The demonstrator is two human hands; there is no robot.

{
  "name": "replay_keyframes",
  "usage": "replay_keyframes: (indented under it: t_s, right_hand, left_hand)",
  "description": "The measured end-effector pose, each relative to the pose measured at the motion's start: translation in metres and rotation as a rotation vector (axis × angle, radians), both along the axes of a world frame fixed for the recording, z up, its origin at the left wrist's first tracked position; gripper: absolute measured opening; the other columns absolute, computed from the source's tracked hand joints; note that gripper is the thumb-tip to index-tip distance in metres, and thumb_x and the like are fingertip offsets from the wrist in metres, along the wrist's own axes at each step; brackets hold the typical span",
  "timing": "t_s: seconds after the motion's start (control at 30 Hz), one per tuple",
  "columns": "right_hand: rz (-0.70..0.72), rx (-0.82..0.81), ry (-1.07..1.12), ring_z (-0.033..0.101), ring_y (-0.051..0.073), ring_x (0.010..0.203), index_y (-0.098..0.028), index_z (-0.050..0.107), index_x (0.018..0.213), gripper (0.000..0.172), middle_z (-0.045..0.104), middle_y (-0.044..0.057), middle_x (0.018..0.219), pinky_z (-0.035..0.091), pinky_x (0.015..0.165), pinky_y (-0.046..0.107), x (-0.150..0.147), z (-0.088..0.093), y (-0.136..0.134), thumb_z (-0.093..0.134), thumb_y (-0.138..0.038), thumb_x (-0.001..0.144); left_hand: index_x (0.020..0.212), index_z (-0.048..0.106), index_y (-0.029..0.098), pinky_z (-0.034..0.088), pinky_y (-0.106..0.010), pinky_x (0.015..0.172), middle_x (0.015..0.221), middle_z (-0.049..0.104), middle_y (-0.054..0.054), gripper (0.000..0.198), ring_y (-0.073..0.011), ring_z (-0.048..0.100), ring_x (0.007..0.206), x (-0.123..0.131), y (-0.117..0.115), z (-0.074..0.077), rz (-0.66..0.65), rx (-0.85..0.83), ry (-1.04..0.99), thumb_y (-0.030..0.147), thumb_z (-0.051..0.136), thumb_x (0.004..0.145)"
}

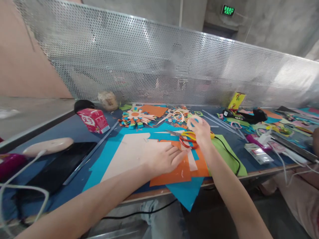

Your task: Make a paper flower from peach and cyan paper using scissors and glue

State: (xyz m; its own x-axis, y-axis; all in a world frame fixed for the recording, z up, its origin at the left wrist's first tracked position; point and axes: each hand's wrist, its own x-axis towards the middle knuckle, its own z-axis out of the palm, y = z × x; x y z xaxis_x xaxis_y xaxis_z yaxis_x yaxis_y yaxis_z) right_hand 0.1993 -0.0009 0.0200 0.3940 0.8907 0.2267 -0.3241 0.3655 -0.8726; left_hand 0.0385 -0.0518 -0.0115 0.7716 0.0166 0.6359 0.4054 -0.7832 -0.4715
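My left hand (165, 160) lies flat, fingers stretched out, on a cream sheet (122, 156) and an orange sheet (171, 177). My right hand (202, 130) is raised a little above the table, its fingers closed on a small pale fringed paper piece (190, 123) with some blue in it. Below that hand lie scissors (177, 133) with their blades towards the left; red and yellow handles overlap there, partly hidden. Further back sits a layered paper flower (136, 115) in cream, orange and blue.
Blue sheets (185, 192) overhang the front edge. Green paper (226, 156) lies under a black cord (230, 154). Paper scraps (180, 114) cover the back. A pink box (93, 120) and black phone-like slab (57, 166) are left. A perforated metal screen (149, 56) stands behind.
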Motion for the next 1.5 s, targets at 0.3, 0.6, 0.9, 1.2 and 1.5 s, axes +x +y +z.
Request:
replay_keyframes:
  t_s: [0.3,0.6,0.9,1.2,1.5]
  right_hand:
    - [0.040,-0.067,-0.064,0.052,0.011,0.054,-0.019,0.060,0.067,0.025,0.060,-0.003,0.061,0.043,0.053,0.025,0.016,-0.009,0.017,0.069,-0.037,0.051]
    - [0.201,-0.092,-0.162,0.048,0.008,0.048,-0.018,0.061,0.068,0.029,0.058,-0.004,0.055,0.039,0.047,0.021,0.018,-0.008,0.010,0.071,-0.040,0.052]
    - [0.452,-0.090,-0.361,0.051,0.007,0.051,-0.017,0.064,0.081,0.035,0.062,-0.004,0.065,0.043,0.050,0.020,-0.019,-0.005,0.005,0.075,-0.035,0.052]
    - [0.549,-0.201,-0.559,0.058,0.011,0.050,-0.015,0.055,0.065,0.036,0.062,-0.002,0.058,0.052,0.052,0.025,-0.033,0.003,0.017,0.080,-0.028,0.042]
    - [0.465,-0.234,-0.730,0.064,0.016,0.058,-0.015,0.059,0.070,0.018,0.065,0.002,0.061,0.053,0.052,0.027,-0.048,0.007,0.030,0.069,-0.027,0.062]
  left_hand:
    - [0.102,0.055,0.013,0.048,-0.025,0.080,0.091,0.065,-0.008,0.023,-0.0137,0.059,0.090,0.003,-0.017,0.017,-0.193,-0.345,-0.117,0.007,0.039,0.086]
    - [0.107,0.045,0.014,0.048,-0.034,0.078,0.100,0.059,-0.011,0.038,-0.0200,0.057,0.095,0.014,-0.006,0.027,-0.028,-0.814,-0.653,0.025,0.060,0.074]
    - [0.113,0.045,0.011,0.044,-0.023,0.057,0.065,0.060,0.001,0.058,-0.0112,0.056,0.059,-0.023,0.051,0.039,-0.126,-1.416,-0.879,0.034,0.067,0.065]
    - [0.103,0.051,0.012,0.043,-0.022,0.050,0.057,0.061,0.002,0.060,-0.0098,0.053,0.049,-0.046,0.072,0.018,-0.084,-1.347,-1.132,0.038,0.074,0.054]
    - [0.098,0.060,0.011,0.039,-0.019,0.049,0.052,0.055,0.005,0.047,-0.0083,0.050,0.048,-0.065,0.086,0.010,0.008,-1.366,-1.020,0.025,0.072,0.054]
